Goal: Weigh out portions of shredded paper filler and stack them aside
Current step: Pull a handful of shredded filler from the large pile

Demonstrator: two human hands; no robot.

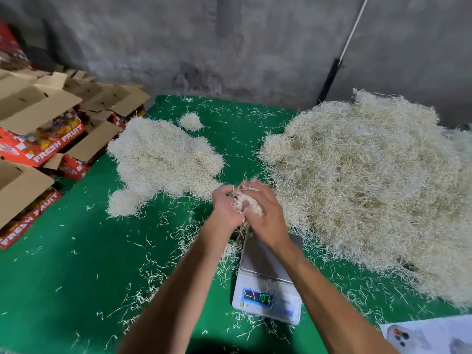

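Note:
My left hand (226,208) and my right hand (267,213) cup a wad of shredded paper (246,200) between them, fingers curled round it, just beyond the far edge of a small digital scale (268,277). The scale's steel platter is bare and its green display is lit. A big heap of loose shredded paper (378,185) fills the right side of the green mat. Several weighed clumps lie packed together as a pale pile (163,159) at the left, with one small clump (190,121) behind it.
Open red "FRESH FRUIT" cardboard boxes (43,139) are stacked along the left edge. A grey wall (229,47) stands behind. Loose strands litter the green mat (76,277). A white printed sheet (429,335) lies at the lower right corner.

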